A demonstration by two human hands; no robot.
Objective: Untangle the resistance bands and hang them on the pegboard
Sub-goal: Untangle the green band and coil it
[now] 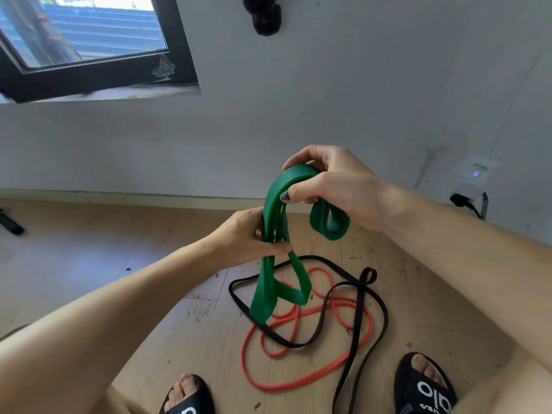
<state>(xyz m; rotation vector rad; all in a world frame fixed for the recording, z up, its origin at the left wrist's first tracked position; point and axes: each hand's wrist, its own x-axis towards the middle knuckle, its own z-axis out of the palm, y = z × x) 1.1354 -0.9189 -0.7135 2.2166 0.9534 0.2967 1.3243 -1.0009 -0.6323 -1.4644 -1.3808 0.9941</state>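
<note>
Your right hand (331, 183) has its grip curled over the top fold of the green band (276, 231), thumb pressed on the front face; a short loop of it droops below your palm. Your left hand (248, 237) pinches the gathered green strands lower down, fingers wrapped round them. The rest of the green band hangs in two loops, their low ends over the pile. On the wooden floor (89, 264), between your feet and the wall, the orange band (298, 380) and black band (358, 318) lie crossed over each other, black knotted on itself near the right. Black sandals (424, 386) at the bottom edge. Window (83, 40) upper left, wall socket (475, 186) right.
</note>
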